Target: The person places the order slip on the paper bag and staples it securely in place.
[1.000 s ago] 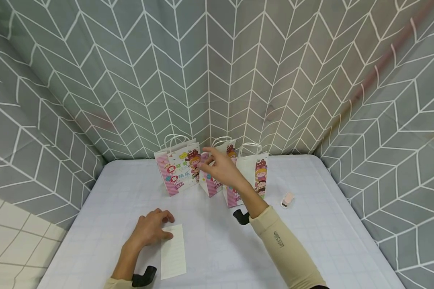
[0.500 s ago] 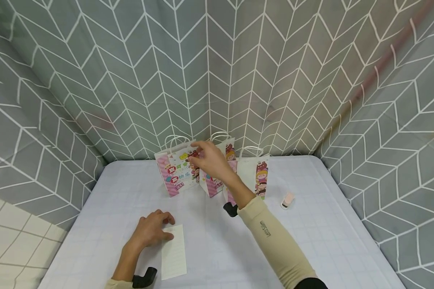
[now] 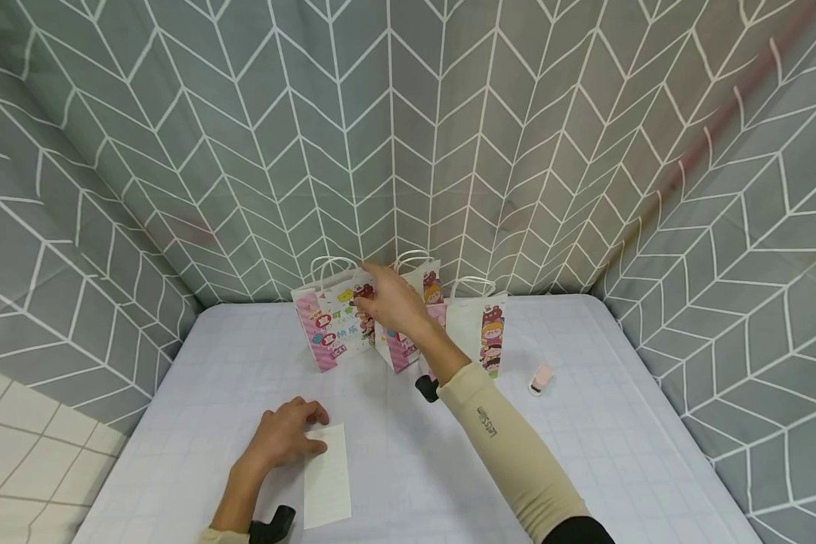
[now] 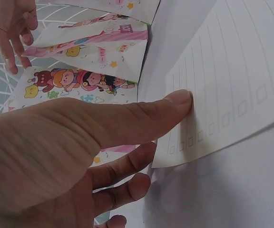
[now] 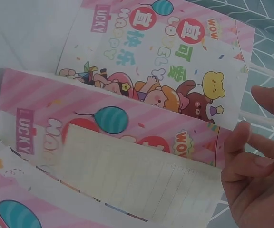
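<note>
My left hand (image 3: 282,434) rests on the table at the left edge of a lined paper sheet (image 3: 329,483). Its thumb (image 4: 175,102) presses on the sheet beside a row of small printed boxes, while the other fingers lie loosely bent off the paper. My right hand (image 3: 394,302) reaches to the top right corner of the left paper gift bag (image 3: 333,325), in front of the middle gift bag (image 3: 397,347). In the right wrist view, thumb and fingertips stand apart right at the bags' top edges. A lined sheet (image 5: 132,175) covers part of the middle bag's face.
The right gift bag (image 3: 493,332) stands close beside the middle one; all three have white handles. A small pink-and-white object (image 3: 540,379) lies to their right on the white-covered table (image 3: 598,453). A grey patterned curtain (image 3: 408,151) hangs behind and at both sides.
My right hand has moved left and slightly up, from before the middle bag to the left bag's top corner. The left hand stays on the sheet.
</note>
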